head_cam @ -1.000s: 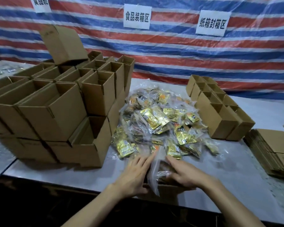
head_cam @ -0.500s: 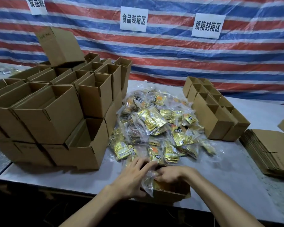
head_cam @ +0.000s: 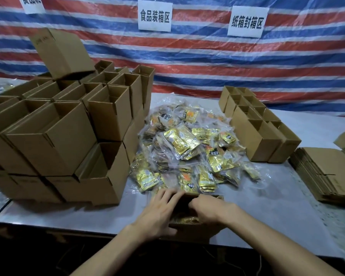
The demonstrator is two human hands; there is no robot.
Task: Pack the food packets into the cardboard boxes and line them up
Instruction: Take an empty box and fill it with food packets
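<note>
centre sign (head_cam: 155,16): reads 食品装箱区
right sign (head_cam: 247,22): reads 纸箱封箱区
packets (head_cam: 187,148): gold heap at middle of desk (head_cam: 277,206); print too small to read
box (head_cam: 191,230): open, at desk's near edge
left hand (head_cam: 159,212): fingers straight, spread over box's left rim
right hand (head_cam: 207,210): fingers curled down into box; hold hidden, cannot tell

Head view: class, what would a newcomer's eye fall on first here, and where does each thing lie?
The shiny heap of gold food packets in the middle of the table catches the eye first. A tall stack of open cardboard boxes fills the left, and a shorter row of boxes stands right of the heap. At the near edge, the left hand and right hand are at one open box.
</note>
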